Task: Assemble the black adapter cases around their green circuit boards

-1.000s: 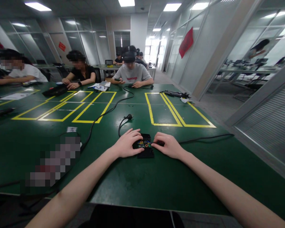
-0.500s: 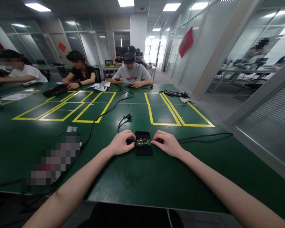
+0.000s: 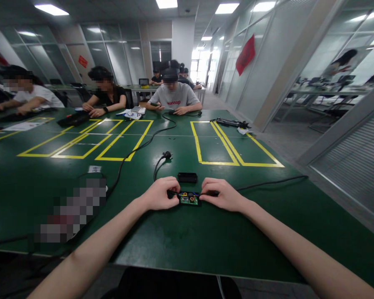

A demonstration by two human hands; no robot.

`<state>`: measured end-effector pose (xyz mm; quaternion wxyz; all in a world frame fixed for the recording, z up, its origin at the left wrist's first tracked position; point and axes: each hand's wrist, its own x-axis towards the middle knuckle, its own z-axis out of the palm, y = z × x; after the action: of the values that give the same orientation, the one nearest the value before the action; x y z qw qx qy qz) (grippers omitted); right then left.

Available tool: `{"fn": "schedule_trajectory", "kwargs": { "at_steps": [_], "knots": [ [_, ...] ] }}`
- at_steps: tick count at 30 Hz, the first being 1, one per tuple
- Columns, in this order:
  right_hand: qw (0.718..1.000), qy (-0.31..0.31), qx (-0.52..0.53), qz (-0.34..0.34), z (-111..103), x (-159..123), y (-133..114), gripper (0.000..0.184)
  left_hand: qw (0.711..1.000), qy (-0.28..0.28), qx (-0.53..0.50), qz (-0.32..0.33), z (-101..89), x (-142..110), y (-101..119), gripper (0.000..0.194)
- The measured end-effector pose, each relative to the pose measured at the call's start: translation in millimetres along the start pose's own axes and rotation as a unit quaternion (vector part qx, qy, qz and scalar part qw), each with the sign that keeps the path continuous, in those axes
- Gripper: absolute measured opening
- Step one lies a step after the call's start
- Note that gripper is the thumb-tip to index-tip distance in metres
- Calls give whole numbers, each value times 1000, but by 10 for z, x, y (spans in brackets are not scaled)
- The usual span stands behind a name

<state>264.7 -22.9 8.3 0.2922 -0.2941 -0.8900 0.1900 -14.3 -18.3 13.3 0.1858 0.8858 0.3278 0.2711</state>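
A green circuit board (image 3: 189, 199) with coils and small parts lies over the near black case half, most of which it hides. My left hand (image 3: 162, 193) pinches the black cable at the board's left end; this cable curls away to a power plug (image 3: 166, 155). At the right end, my right hand (image 3: 220, 194) grips the other black cable (image 3: 268, 182), which trails off to the right. Just beyond the board sits the other black case half (image 3: 187, 177), hollow side up, touched by neither hand.
A power strip (image 3: 77, 211), blurred out, lies at the left with its cord running across the green table (image 3: 149, 249). Yellow tape (image 3: 218, 163) marks rectangles farther off. A folded black tripod (image 3: 230, 123) lies at the back right. Several people sit opposite.
Both hands have moved toward me, bringing the circuit board from between the two case halves onto the near one. The far case half now shows fully.
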Motion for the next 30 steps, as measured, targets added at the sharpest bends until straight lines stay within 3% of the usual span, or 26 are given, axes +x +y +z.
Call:
{"fn": "schedule_trajectory", "kwargs": {
  "at_steps": [7,15,25,30],
  "knots": [
    [995,22,-73,68,28,-8,136,19,999,21,20,-37,39,60,-78,10],
    [999,19,-47,10,-11,-54,101,14,1000,6,-24,0,39,37,-68,13],
    [1000,-9,-22,4,13,-50,168,27,1000,-22,-13,1,26,25,-44,17],
    [998,-28,-51,0,9,-33,127,23,999,-17,27,-9,37,30,-15,16]
  ]
}}
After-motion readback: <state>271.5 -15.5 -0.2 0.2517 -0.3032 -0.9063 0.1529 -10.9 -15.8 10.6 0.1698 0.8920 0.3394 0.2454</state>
